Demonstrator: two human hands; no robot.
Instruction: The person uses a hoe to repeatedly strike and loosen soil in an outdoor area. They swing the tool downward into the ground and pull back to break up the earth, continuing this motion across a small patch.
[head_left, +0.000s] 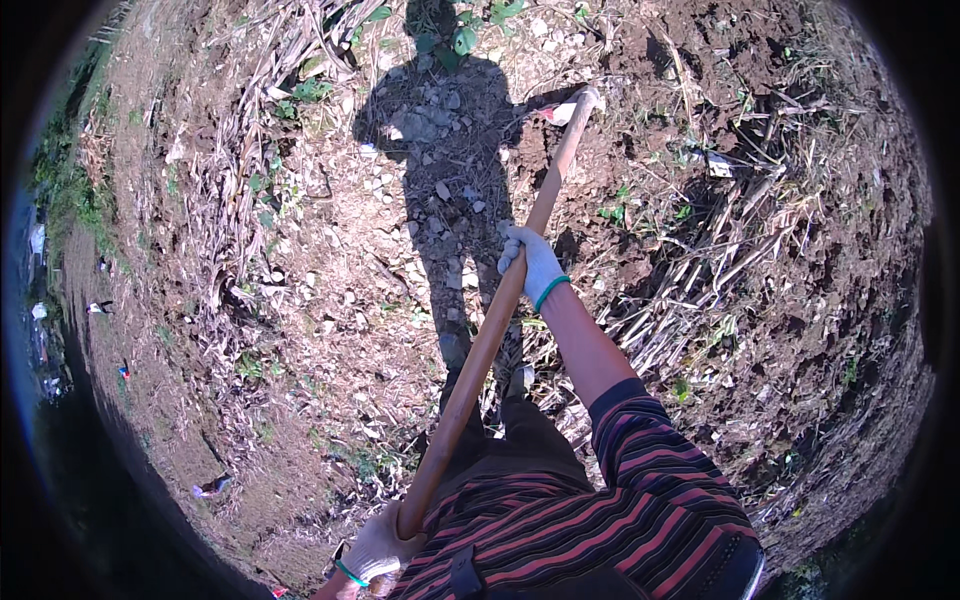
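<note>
My right hand (531, 262), in a white knit work glove with a green cuff, grips the middle of a long wooden tool handle (480, 352). My left hand (379, 546), gloved the same way, is closed round the handle's near end by my waist. The handle slants away up to the right. At its far end a hoe-like metal head (559, 111), partly in view, meets the brown broken soil (622, 161); its exact shape cannot be told. My own shadow falls on the stony ground to the left of the handle.
Dry cut stalks (697, 277) lie heaped at the right, and more dry stalks and leaves (247, 150) run along the left. Small stones (442, 191) and low green plants (463, 39) dot the ground. Several distant figures, too small to make out well, are at the far left.
</note>
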